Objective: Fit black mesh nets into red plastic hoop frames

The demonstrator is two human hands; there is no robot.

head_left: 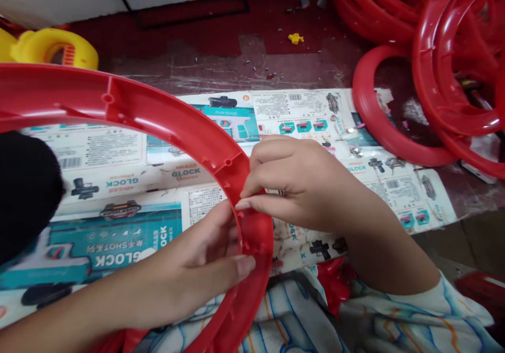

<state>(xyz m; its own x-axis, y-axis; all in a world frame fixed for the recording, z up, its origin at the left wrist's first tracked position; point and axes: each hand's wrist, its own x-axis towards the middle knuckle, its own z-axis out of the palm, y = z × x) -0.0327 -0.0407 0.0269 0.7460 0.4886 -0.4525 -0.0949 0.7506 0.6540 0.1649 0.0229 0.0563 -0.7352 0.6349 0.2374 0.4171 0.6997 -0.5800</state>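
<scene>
While both hands work the same spot on the ring [165, 116], the head view suggests the grip should stay close to the rim's inner edge so small parts seat squarely. The right hand [300, 184] pinches the rim from outside, fingers curled, wrist bent inward. The left hand [197, 269] comes from below, thumb and fingers closed on the rim. That ring is held tilted over the printed cardboard [118, 184] on the bench [221, 69], with more rings [394, 132] to the right.

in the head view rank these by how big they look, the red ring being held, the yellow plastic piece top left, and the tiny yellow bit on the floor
1. red ring, though nearness to the camera inflates it; left hand and right hand grip it.
2. yellow plastic piece, partly cut off.
3. tiny yellow bit.
</scene>
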